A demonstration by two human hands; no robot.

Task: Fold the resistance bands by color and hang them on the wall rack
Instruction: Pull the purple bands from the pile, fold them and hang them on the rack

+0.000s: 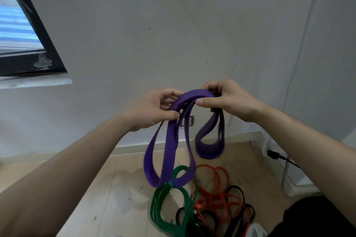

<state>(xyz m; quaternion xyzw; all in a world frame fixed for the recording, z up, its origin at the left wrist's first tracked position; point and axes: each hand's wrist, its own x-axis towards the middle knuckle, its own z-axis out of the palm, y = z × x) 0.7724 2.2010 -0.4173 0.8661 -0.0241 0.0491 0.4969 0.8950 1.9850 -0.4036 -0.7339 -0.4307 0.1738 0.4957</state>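
Hands: left hand point(154, 107) and right hand point(225, 100) each pinch the gathered top of the purple bands point(169, 152), held in the air with the loops hanging free.
Progress: judged early; purple fold unfinished, nothing hung, wall rack not in view.
Outstanding: green bands point(163, 204), orange bands point(217, 194) and black bands point(237, 192) lie tangled below.
Surface: pale wood-plank floor point(115, 188), scuffed.
Room: marked white wall point(173, 34); low socket point(187, 121); dark-framed window point(19, 34) at left.

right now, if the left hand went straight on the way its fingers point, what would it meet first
The left hand points across at the right hand. Past the purple band it pinches, it would likely meet that hand's thumb first; depth is unclear.
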